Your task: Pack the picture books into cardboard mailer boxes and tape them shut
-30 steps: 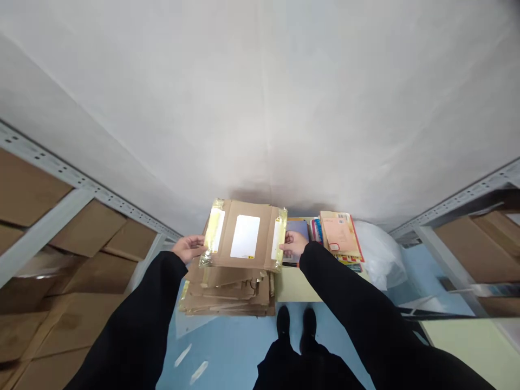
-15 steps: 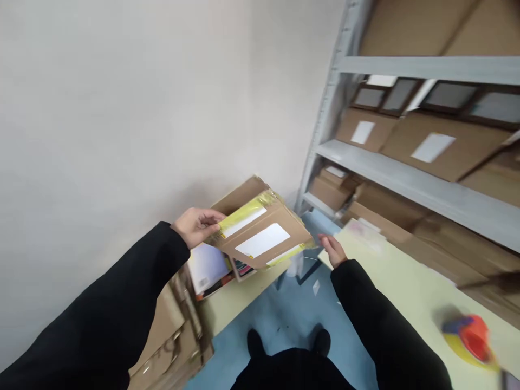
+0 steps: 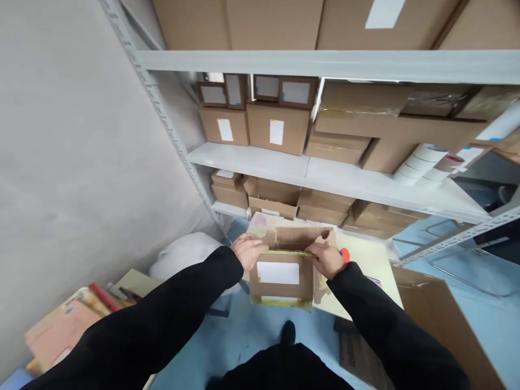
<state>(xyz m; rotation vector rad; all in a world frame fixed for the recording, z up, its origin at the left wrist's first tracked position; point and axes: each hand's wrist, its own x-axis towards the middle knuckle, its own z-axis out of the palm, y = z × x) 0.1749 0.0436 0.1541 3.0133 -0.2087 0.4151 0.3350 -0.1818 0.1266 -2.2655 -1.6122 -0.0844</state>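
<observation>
A brown cardboard box (image 3: 280,290) with white labels and yellow tape along its edge is in front of me, over the near edge of a pale table (image 3: 374,260). Its upper part stands open toward the shelves. My left hand (image 3: 248,250) grips the left upper edge of the box with the fingers curled over it. On the right, my right hand (image 3: 326,259) is closed on the other upper corner, thumb and fingers over the rim. The fingertips of both hands are partly hidden by the cardboard. Behind my right hand shows a bit of a red-orange object (image 3: 345,254).
A grey metal shelf rack (image 3: 252,162) full of cardboard boxes stands ahead. White rolls (image 3: 420,162) lie on its middle shelf. A white sack (image 3: 184,254) sits by the wall, books (image 3: 60,330) lie at left. A large open carton (image 3: 442,319) is on the floor at right.
My view has turned right, from the wall corner and book pile to the shelf and table. The box has come along, and my right hand, apart from it before, now grips it too.
</observation>
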